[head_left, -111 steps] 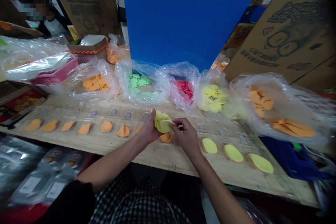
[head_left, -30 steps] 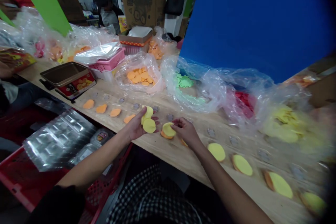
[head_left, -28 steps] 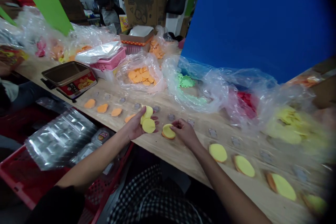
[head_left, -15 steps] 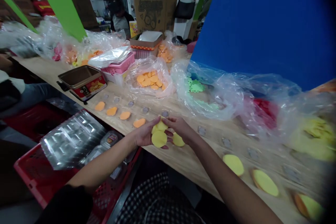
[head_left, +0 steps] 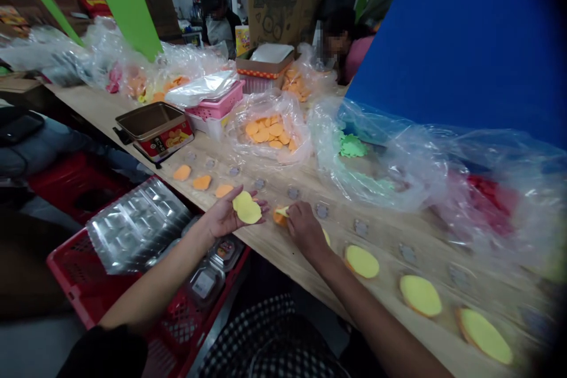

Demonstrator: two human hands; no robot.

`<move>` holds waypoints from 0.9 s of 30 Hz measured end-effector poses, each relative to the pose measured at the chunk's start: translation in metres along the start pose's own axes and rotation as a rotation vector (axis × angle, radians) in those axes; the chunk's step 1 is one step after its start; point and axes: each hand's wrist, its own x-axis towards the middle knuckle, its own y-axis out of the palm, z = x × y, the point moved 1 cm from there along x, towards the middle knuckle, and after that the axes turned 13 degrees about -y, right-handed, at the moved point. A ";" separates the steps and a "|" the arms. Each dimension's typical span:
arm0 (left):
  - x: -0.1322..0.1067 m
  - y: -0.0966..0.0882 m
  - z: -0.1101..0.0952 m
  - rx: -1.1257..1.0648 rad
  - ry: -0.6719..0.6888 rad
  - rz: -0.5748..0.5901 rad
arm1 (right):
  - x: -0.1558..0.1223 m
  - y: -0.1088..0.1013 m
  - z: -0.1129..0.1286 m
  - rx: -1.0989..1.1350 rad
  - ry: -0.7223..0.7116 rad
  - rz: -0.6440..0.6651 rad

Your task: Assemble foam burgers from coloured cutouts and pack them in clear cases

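Observation:
My left hand (head_left: 224, 215) is palm up with its fingers stretched out, bearing a few overlapping thin yellow discs (head_left: 247, 208). My right hand (head_left: 305, 227) pinches one yellow disc (head_left: 283, 211), seen nearly edge-on, over an orange disc (head_left: 278, 219) on the table. To the right along the near edge, yellow discs (head_left: 362, 261) lie on orange ones in a row. Left of my hands, bare orange discs (head_left: 202, 182) continue that row. Behind it runs a line of small greyish pieces (head_left: 322, 210) in clear plastic.
Clear bags hold orange discs (head_left: 271, 131), green scalloped pieces (head_left: 353, 145) and red pieces (head_left: 491, 204). A brown tub (head_left: 163, 140) and a pink basket (head_left: 217, 107) stand left. Below the edge, a red crate (head_left: 73, 269) holds clear trays. A blue panel (head_left: 465, 35) rises at right; people sit beyond.
My hands have parted. The right hand has carried a yellow disc onto an orange one, while the left keeps fewer discs. The view has shifted, and another person shows at the back.

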 end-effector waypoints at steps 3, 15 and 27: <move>-0.001 -0.006 -0.004 -0.026 0.022 -0.003 | -0.007 0.006 0.002 -0.055 -0.080 0.062; 0.005 -0.008 -0.008 -0.052 0.066 0.029 | 0.020 -0.006 0.009 0.070 0.119 0.014; -0.001 -0.008 -0.024 -0.041 0.186 -0.098 | 0.080 0.024 0.012 0.737 0.432 -0.144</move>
